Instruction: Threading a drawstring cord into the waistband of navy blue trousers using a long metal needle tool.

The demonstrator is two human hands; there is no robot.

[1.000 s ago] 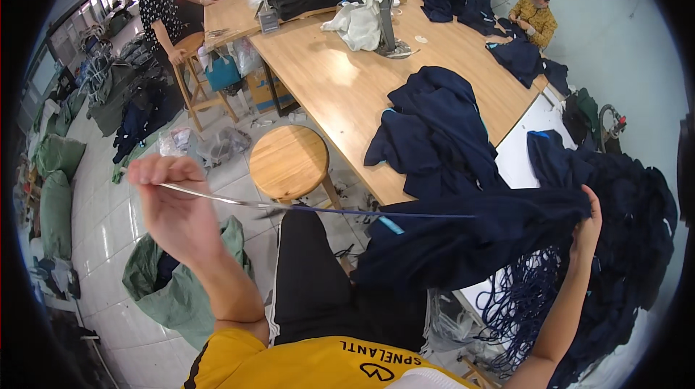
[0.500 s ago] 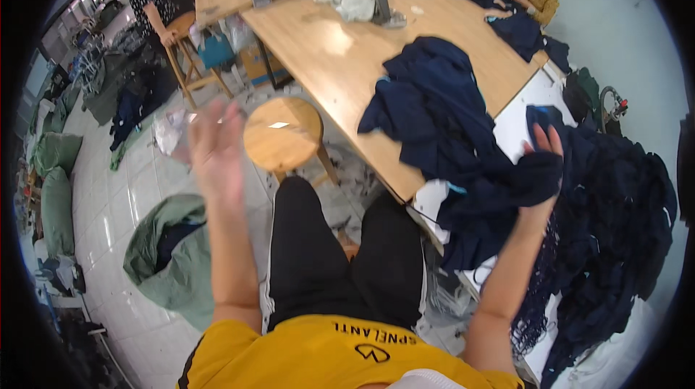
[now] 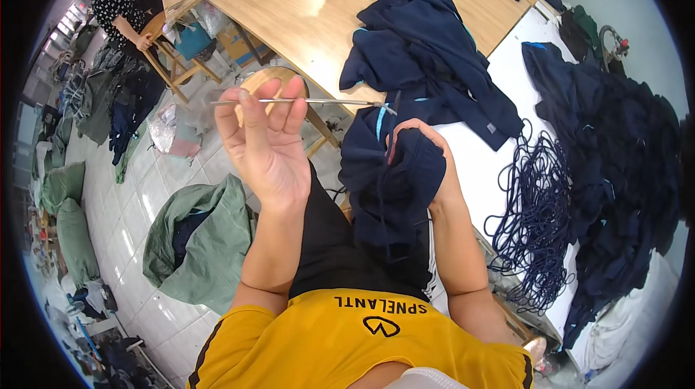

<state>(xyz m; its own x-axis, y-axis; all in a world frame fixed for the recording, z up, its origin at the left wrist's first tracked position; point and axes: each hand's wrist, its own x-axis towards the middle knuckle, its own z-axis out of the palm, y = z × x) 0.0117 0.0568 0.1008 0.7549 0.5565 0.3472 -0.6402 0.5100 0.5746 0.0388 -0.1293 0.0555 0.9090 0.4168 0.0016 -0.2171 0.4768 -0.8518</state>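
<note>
Though dk navy, garment (image 3: 407, 179) in R hand (image 3: 437, 140), w/ lt-blue strip (image 3: 381, 121).

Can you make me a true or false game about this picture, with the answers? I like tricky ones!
1. The person's left grip holds a thin metal rod. True.

2. The person's right grip is empty. False: it holds a navy garment.

3. The green sack on the floor is closed up tight. False: its mouth is open, and dark cloth shows inside.

4. The tangled navy cords lie on a white surface. True.

5. The person's shirt is green. False: the shirt is yellow.

6. A teal bag shows near the stool by the person in the spotted top. True.
</note>
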